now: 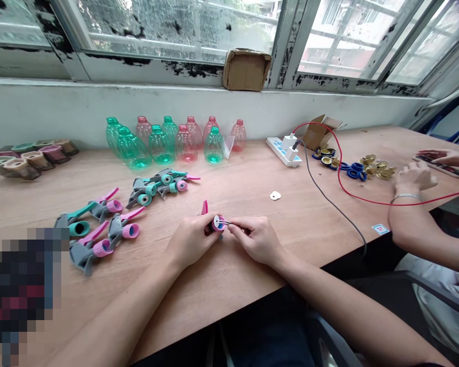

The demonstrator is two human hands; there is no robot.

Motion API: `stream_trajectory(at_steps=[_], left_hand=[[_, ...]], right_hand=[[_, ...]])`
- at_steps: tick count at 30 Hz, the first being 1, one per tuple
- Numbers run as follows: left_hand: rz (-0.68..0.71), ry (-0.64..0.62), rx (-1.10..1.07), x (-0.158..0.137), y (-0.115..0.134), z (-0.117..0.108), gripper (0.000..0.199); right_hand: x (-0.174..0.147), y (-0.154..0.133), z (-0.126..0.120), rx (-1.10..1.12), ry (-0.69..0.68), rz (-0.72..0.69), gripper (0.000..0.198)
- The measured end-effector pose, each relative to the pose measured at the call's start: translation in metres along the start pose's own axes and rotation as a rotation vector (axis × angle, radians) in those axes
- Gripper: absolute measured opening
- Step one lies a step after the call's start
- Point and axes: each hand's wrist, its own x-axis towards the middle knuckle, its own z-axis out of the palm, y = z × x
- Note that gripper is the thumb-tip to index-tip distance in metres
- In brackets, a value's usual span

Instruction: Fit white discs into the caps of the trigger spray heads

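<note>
My left hand (194, 239) is wrapped around a trigger spray head (222, 227), its pink collar turned toward my right hand and its pink trigger sticking up. Inside the collar a white disc shows. My right hand (257, 238) pinches a pair of metal tweezers (226, 223), whose tips reach into the collar's opening at the disc. Whether the tips grip the disc I cannot tell. To the right lie thin white discs (275, 195), overlapping on the table. Left of my hands lie several grey spray heads (123, 230) with pink or teal collars, and a pile of more (156, 186) behind.
Several green and pink clear bottles (163, 145) stand along the wall. A white power strip (285, 151) with red and grey cables sits right of them. Beyond are blue and gold caps (355, 171) and a co-worker's hands (416, 177). Small containers (34, 159) stand far left.
</note>
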Motion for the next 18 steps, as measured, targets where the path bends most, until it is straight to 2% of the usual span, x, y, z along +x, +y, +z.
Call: stream_trajectory(at_steps=[5,8,12,15,18], left_hand=[[-0.069,0.004,0.015,0.001,-0.005,0.0,0.025],[-0.079,-0.022,0.136,0.001,-0.007,-0.011,0.032],[-0.065,-0.206,0.514,-0.002,-0.004,-0.038,0.021],[-0.198,-0.286,0.68,-0.005,0.0,-0.055,0.016],[-0.351,-0.303,0.731,-0.009,0.001,-0.065,0.02]], right_hand=[[-0.002,0.005,-0.005,0.081,-0.004,0.046,0.025],[0.001,0.02,-0.032,0.007,0.02,0.07,0.028],[0.017,0.049,-0.097,-0.502,-0.098,0.121,0.029],[0.035,0.066,-0.139,-0.887,-0.218,0.19,0.03],[0.052,0.075,-0.159,-1.094,-0.348,0.206,0.029]])
